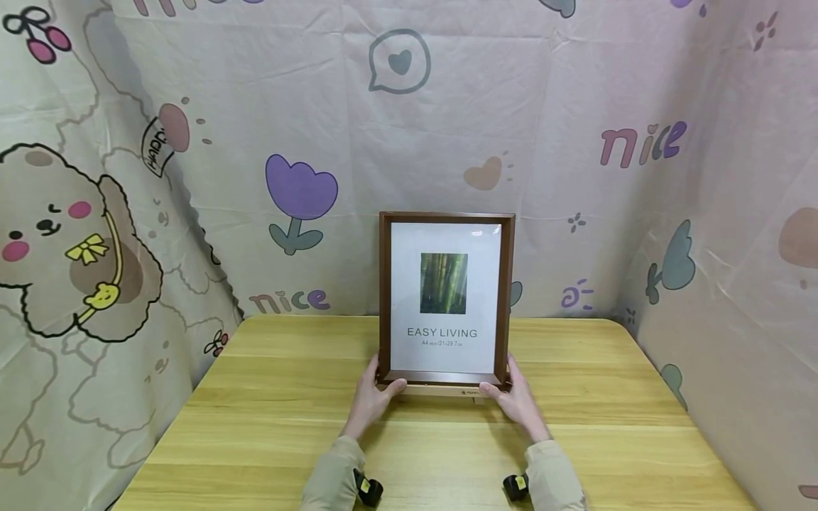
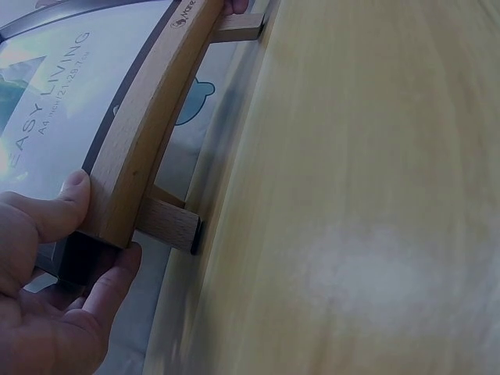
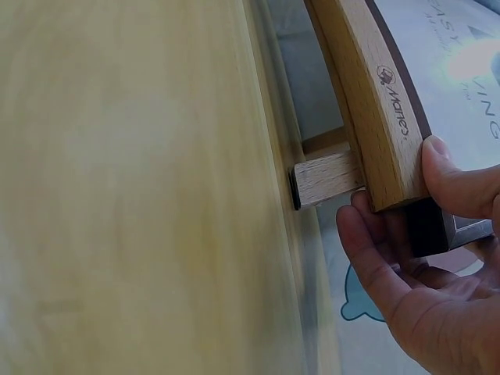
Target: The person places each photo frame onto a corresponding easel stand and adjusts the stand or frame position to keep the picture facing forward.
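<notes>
A brown picture frame (image 1: 444,238) with a bamboo print and the words EASY LIVING stands upright at mid-table. Its lower edge sits on the ledge of a small wooden easel (image 1: 441,391), whose back is hidden behind it. My left hand (image 1: 373,397) holds the frame's lower left corner, thumb at the front and fingers underneath and behind. At the lower right corner, my right hand (image 1: 516,403) grips in the same way. Both wrist views show the easel ledge (image 3: 383,109) with short wooden feet (image 2: 170,224) on the tabletop.
The light wood table (image 1: 287,411) reaches back to a printed cloth (image 1: 409,142) hanging behind it. More cloth (image 1: 735,248) hangs along both sides. Small black devices (image 1: 368,490) are strapped at both wrists.
</notes>
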### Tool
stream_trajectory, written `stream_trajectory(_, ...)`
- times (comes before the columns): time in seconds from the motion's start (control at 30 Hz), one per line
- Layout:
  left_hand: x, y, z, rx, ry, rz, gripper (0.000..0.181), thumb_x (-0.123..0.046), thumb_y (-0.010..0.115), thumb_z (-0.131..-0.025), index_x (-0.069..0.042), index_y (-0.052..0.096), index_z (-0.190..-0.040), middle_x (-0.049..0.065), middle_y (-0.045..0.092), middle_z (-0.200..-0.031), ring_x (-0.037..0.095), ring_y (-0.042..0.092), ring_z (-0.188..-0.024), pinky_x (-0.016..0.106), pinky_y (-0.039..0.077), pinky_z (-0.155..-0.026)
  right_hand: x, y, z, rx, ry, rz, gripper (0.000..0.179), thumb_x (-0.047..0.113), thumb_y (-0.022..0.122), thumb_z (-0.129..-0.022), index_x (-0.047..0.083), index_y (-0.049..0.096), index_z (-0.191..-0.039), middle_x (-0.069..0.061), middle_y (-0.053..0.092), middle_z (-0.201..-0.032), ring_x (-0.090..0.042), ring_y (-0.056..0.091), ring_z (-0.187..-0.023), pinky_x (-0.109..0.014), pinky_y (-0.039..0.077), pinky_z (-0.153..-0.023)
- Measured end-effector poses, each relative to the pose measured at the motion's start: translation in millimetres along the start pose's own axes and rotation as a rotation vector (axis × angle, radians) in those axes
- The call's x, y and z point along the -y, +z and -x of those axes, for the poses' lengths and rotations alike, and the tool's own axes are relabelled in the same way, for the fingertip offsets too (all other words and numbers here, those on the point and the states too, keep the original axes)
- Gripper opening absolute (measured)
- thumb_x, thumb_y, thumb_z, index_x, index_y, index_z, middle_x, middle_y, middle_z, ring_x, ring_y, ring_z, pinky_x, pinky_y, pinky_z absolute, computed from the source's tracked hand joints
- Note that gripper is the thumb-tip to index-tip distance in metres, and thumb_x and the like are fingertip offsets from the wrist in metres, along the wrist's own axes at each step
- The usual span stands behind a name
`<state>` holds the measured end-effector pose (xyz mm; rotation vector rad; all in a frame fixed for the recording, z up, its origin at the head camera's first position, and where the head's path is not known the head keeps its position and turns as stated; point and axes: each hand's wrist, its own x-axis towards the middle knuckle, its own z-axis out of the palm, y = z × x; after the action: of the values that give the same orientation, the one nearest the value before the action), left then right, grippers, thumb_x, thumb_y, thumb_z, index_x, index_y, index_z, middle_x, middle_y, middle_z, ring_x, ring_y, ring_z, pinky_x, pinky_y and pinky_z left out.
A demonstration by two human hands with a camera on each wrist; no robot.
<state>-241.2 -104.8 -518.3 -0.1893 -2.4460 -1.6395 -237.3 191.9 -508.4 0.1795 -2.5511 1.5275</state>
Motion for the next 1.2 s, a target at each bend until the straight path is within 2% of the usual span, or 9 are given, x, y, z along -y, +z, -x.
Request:
stream_trajectory(0.33,0.8,0.5,-0.9,0.001,0.018,0.001,0.081,-0.019,0.079,-0.088,0.005,0.035,-0.151,0.031,0.049,-0.148,0.049,0.047,-0.137,0.061,0.038,-0.117,-0.5,-0.1,-0.2,-0.001,0.002,-0.006,0.086,0.006,0.077,-0.086,0.006,0.027,-0.156,-0.033,0.064,-0.125,-0.046,0.065,-0.112,-0.058,0.052,-0.101)
stream_trajectory(0.97,0.3,-0.2,-0.1,0.002,0.034,0.002,0.079,-0.019,0.078,-0.088,0.006,0.036,-0.150,0.031,0.049,-0.148,0.049,0.048,-0.136,0.061,0.038,-0.116,0.5,0.3,-0.4,0.002,0.015,0.009,0.087,0.007,0.077,-0.086,0.003,0.027,-0.157,-0.032,0.065,-0.122,-0.043,0.066,-0.110,-0.054,0.052,-0.101)
stream_trajectory(1.2,-0.6,-1.8,0.6,0.006,-0.004,-0.014,0.084,-0.022,0.078,-0.088,0.009,0.031,-0.151,0.034,0.043,-0.151,0.051,0.045,-0.138,0.062,0.036,-0.117,1.2,0.8,-0.3,0.003,0.017,0.003,0.087,0.007,0.077,-0.086,0.002,0.027,-0.157,-0.033,0.064,-0.123,-0.044,0.065,-0.112,-0.056,0.052,-0.101)
